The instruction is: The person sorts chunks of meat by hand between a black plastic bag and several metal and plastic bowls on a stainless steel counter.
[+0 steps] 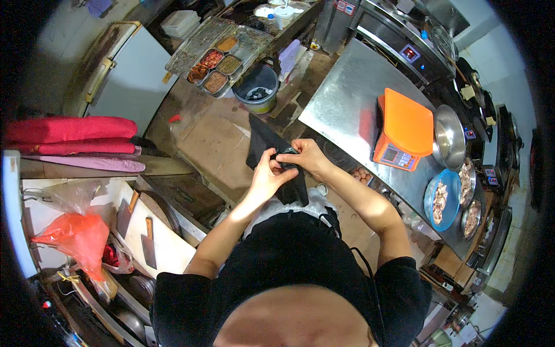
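A black plastic bag (265,135) hangs in front of my body, between my two hands. My left hand (272,174) pinches its gathered upper edge, with the fingers curled and the thumb stretched to the right. On the other side of that edge, the thumb and index finger of my right hand (308,157) grip the same bag. The fingertips of both hands are close together. One part of the bag slants away toward the floor, and another falls near my white trousers (277,209). Whether its mouth is parted cannot be seen.
On the right, a steel table (338,93) carries an orange scale (407,126), a steel bowl (449,138) and a blue basin (442,199) of meat pieces. A bucket (256,89) stands ahead. Two cleavers, one with its blade (148,251) visible, lie on a white cutting board (171,247) at left.
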Available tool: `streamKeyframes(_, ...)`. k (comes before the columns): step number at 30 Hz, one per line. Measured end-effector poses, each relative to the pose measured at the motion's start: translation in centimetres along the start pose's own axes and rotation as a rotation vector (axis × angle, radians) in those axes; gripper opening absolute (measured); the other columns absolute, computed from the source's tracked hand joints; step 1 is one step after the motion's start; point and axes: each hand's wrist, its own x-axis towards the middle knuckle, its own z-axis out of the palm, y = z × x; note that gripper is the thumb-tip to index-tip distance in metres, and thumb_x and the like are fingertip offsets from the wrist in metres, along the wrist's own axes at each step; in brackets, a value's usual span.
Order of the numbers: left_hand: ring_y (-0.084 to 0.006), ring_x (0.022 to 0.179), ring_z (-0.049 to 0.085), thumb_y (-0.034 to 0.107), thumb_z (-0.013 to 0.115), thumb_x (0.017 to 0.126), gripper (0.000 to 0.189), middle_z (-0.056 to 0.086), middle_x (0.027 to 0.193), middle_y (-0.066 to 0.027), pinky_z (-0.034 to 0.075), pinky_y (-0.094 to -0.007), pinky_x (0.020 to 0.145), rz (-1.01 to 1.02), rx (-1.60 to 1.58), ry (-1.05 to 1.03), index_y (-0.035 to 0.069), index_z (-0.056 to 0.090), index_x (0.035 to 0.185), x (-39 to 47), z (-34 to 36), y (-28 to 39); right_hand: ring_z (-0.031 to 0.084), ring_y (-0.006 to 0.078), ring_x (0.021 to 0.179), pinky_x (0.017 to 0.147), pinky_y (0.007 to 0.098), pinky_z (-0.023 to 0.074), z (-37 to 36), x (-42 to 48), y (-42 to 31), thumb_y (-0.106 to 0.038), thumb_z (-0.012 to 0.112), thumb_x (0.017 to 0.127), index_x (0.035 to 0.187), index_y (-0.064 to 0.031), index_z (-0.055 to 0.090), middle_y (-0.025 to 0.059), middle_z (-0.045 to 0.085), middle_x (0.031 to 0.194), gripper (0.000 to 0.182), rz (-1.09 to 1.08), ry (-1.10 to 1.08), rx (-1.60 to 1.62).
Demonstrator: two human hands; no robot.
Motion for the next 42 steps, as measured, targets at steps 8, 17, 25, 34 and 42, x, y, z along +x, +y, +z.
streamKeyframes(8, -0.0119, 0.054, 0.051, 0.001, 0.063, 0.069, 0.033, 0.052, 0.059, -0.0027, 0.044, -0.0289, 0.053, 0.354, 0.507, 0.457, 0.009, 0.064, 0.101, 2.0, 1.9, 4.7, 0.050, 0.0317, 0.054, 0.052, 0.0381, 0.0360, -11.4, -7.9, -5.5, -0.003, 0.071, 0.052, 0.058, -0.0018, 0.045, 0.0151, 0.048, 0.056, 0.027, -0.657, 0.599, -0.805)
streamKeyframes(17, -0.0200, 0.075, 0.066, 0.018, 0.057, 0.082, 0.021, 0.068, 0.083, -0.0098, 0.050, -0.0331, 0.072, 0.893, 0.950, 0.784, 0.012, 0.069, 0.098, 11.7, 5.5, 14.2, 0.055, 0.0131, 0.065, 0.067, 0.0248, 0.0465, -32.0, -20.5, -5.8, 0.010, 0.059, 0.066, 0.079, -0.0020, 0.049, 0.0053, 0.053, 0.069, 0.020, -0.632, 1.622, -0.809)
streamKeyframes(25, -0.0199, 0.091, 0.061, 0.021, 0.053, 0.081, 0.023, 0.068, 0.087, -0.0037, 0.037, -0.0401, 0.083, 0.817, 0.999, 0.423, 0.021, 0.068, 0.099, 22.8, 22.7, 19.7, 0.054, 0.0108, 0.074, 0.068, 0.0226, 0.0431, -41.3, -26.0, 7.1, 0.015, 0.052, 0.063, 0.085, -0.0027, 0.052, 0.0018, 0.055, 0.077, 0.029, -0.397, 1.424, -0.052)
streamKeyframes(34, -0.0274, 0.106, 0.057, 0.033, 0.059, 0.077, 0.051, 0.064, 0.109, -0.0083, 0.033, -0.0546, 0.094, 0.781, 1.124, 0.071, 0.022, 0.053, 0.126, 30.3, 38.4, 20.3, 0.057, 0.0341, 0.097, 0.084, 0.0430, 0.0433, -40.6, -27.1, 9.4, -0.040, 0.076, 0.066, 0.129, -0.0084, 0.046, 0.0183, 0.057, 0.103, 0.077, 0.093, 1.251, -0.640)
streamKeyframes(42, -0.0269, 0.102, 0.054, 0.021, 0.072, 0.069, 0.047, 0.060, 0.105, -0.0109, 0.038, -0.0413, 0.090, 1.395, 0.806, -0.455, 0.007, 0.054, 0.110, 22.3, 44.2, 14.0, 0.043, 0.0298, 0.117, 0.097, 0.0515, 0.0248, -41.3, -19.2, -0.4, -0.034, 0.078, 0.061, 0.137, -0.0158, 0.037, 0.0122, 0.048, 0.121, 0.088, 0.182, 1.318, -1.414)
